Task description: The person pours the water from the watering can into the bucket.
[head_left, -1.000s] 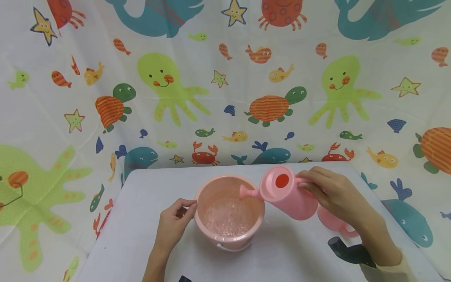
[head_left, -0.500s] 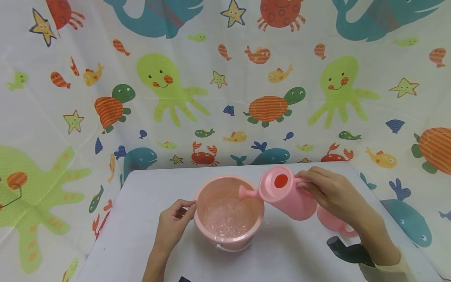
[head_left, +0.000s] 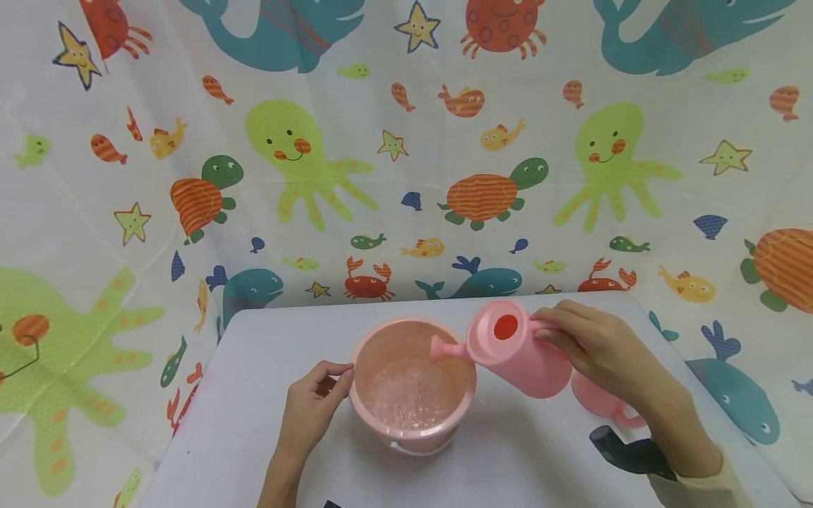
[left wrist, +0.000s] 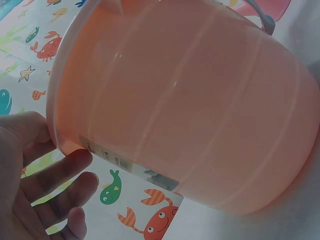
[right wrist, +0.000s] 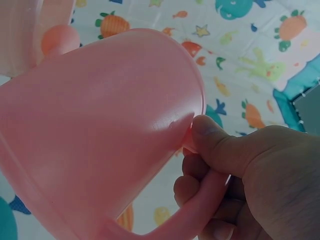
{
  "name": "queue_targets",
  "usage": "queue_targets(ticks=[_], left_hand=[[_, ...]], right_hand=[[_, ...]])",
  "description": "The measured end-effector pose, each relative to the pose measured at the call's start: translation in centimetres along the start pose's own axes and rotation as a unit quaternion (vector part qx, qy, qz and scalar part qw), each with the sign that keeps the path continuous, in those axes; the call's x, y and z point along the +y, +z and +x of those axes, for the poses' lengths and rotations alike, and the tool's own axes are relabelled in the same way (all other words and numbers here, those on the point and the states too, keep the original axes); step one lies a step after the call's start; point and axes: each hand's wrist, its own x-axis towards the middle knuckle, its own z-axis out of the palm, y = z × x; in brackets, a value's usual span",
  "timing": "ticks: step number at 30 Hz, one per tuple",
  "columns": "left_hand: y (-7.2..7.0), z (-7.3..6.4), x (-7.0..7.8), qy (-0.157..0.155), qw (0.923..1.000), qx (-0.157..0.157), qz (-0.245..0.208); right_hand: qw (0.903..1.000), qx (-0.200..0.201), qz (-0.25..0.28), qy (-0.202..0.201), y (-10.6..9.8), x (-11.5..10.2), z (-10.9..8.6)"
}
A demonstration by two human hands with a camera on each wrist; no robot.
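Observation:
A pink watering can (head_left: 524, 356) is tipped to the left, its sprinkler spout over the rim of a peach bucket (head_left: 413, 432). Rippling water (head_left: 409, 395) lies inside the bucket. My right hand (head_left: 587, 346) grips the can by its handle (right wrist: 200, 205), fingers curled round it in the right wrist view. On the bucket's left side, my left hand (head_left: 317, 402) pinches the rim between thumb and fingers. The left wrist view shows the other fingers (left wrist: 60, 205) loosely bent beside the bucket wall (left wrist: 180, 100), near a sticker (left wrist: 125, 162).
A pink cup-like thing with a handle (head_left: 606, 402) stands behind my right wrist, partly hidden by it. The white table (head_left: 254, 381) ends at a sea-animal curtain (head_left: 394, 190). A white bail (head_left: 422, 450) hangs at the bucket's front.
The water in the bucket looks less splashed than a second ago. Both hands, the watering can and the bucket hold almost the same places; the head view has shifted slightly.

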Motion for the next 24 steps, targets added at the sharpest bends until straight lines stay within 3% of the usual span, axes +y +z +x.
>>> queue_targets(ticks=[24], left_hand=[[0.04,-0.04,0.10,0.001,1.0000,0.002,-0.003]], right_hand=[[0.9999,-0.006,-0.003,-0.009,-0.16,0.06,0.19]])
